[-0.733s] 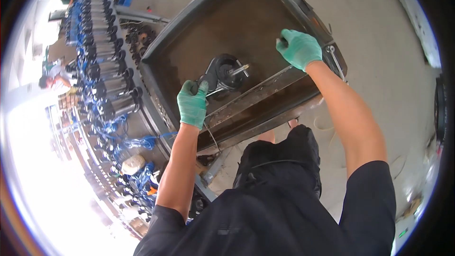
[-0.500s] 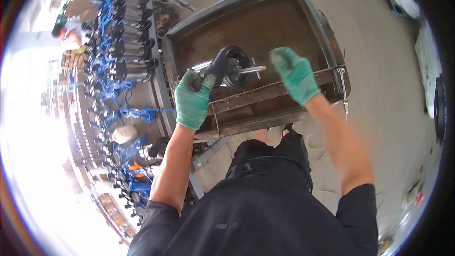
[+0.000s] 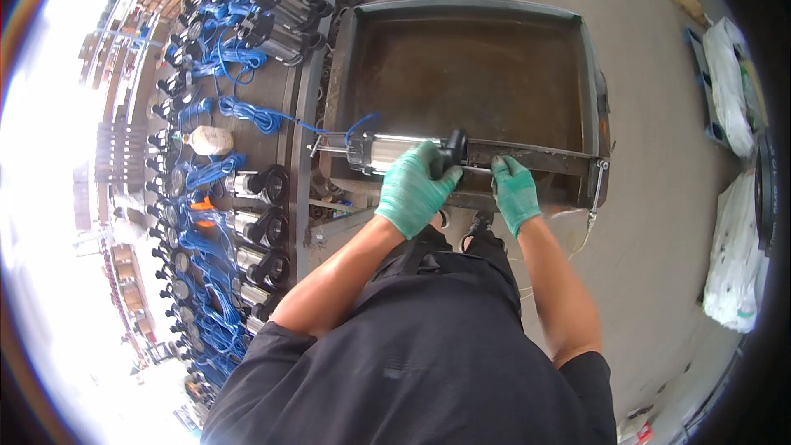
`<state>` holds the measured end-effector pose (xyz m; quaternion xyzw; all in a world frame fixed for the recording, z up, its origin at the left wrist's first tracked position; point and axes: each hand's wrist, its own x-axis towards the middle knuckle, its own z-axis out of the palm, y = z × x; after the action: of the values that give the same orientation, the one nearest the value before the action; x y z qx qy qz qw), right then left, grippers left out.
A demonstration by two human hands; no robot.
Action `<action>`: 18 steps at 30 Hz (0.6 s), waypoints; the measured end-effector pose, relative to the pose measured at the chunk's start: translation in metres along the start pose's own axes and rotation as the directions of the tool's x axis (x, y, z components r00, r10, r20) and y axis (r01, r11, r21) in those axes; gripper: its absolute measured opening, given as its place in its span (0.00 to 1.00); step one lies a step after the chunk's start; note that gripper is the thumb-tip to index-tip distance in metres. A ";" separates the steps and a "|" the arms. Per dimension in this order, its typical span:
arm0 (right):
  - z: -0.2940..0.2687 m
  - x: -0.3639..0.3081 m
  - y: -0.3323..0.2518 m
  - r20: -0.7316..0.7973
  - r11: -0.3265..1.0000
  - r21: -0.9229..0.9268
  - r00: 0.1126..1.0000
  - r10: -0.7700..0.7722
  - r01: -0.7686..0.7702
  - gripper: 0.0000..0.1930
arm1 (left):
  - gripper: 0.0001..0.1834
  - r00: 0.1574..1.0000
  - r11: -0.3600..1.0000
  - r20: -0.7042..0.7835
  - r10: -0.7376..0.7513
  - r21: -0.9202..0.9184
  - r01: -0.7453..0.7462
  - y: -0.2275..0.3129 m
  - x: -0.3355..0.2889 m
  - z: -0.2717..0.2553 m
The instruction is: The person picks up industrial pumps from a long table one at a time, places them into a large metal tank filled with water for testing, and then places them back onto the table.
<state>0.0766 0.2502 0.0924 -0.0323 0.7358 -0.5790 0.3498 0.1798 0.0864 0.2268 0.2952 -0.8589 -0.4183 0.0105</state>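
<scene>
A pump (image 3: 387, 151) with a shiny steel body and black ends lies sideways over the near side of a metal tank (image 3: 470, 4). My left hand (image 3: 414, 194), in a green glove, is closed around its black right end. From that end a thin metal rod (image 3: 478, 169) sticks out. My gloved right hand (image 3: 516, 194) pinches the rod's outer end. Beyond the pump's left end shows another metal fitting (image 3: 331, 147). A blue cable (image 3: 360, 124) loops up from the pump's left part. My fingers partly cover its black end.
A bench on the left carries rows of similar pumps (image 3: 280, 37), coiled blue cables (image 3: 251, 114) and a whitish jug (image 3: 212, 141). A flat bar (image 3: 544, 151) spans the tank near its front. White wrapped bundles (image 3: 732, 255) lie at the right.
The pump has turned from black end facing up to lying sideways, nearer to me. My right hand has come from apart to the rod. The view has shifted.
</scene>
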 end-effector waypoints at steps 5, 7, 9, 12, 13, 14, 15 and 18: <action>-0.012 -0.001 0.021 0.094 0.956 0.182 0.971 0.218 -0.232 0.15 | 0.14 0.997 0.994 -0.012 0.081 0.072 -0.080 -0.022 -0.005 0.040; -0.018 0.007 0.023 0.080 0.969 0.116 0.974 0.210 -0.219 0.13 | 0.14 0.995 0.996 0.101 -0.020 -0.089 0.029 -0.026 -0.008 0.051; -0.024 0.010 0.022 0.119 0.961 0.105 0.963 0.242 -0.255 0.13 | 0.15 0.991 0.996 0.119 -0.063 -0.060 0.071 -0.021 -0.009 0.051; -0.028 0.012 0.035 0.178 0.974 0.039 0.961 0.213 -0.223 0.13 | 0.15 0.995 1.000 0.094 -0.016 -0.022 0.018 -0.025 -0.010 0.048; -0.027 0.009 0.040 0.183 0.974 0.033 0.960 0.213 -0.222 0.13 | 0.16 0.993 0.998 0.108 0.045 -0.048 -0.040 -0.035 -0.011 0.047; -0.026 0.006 0.042 0.178 0.973 0.068 0.963 0.204 -0.219 0.13 | 0.17 0.987 0.992 0.118 0.110 -0.075 -0.102 -0.043 -0.011 0.044; -0.026 0.006 0.043 0.173 0.971 0.105 0.966 0.194 -0.214 0.14 | 0.17 0.988 0.992 0.109 0.112 -0.076 -0.104 -0.049 -0.011 0.036; -0.032 0.011 0.045 0.118 0.984 -0.072 0.978 0.173 -0.165 0.14 | 0.23 0.990 0.974 0.053 0.130 0.181 -0.137 -0.089 -0.012 -0.009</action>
<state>0.0668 0.2864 0.0504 -0.0164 0.7302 -0.5210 0.4417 0.2367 0.0442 0.1709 0.2280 -0.9118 -0.3415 -0.0063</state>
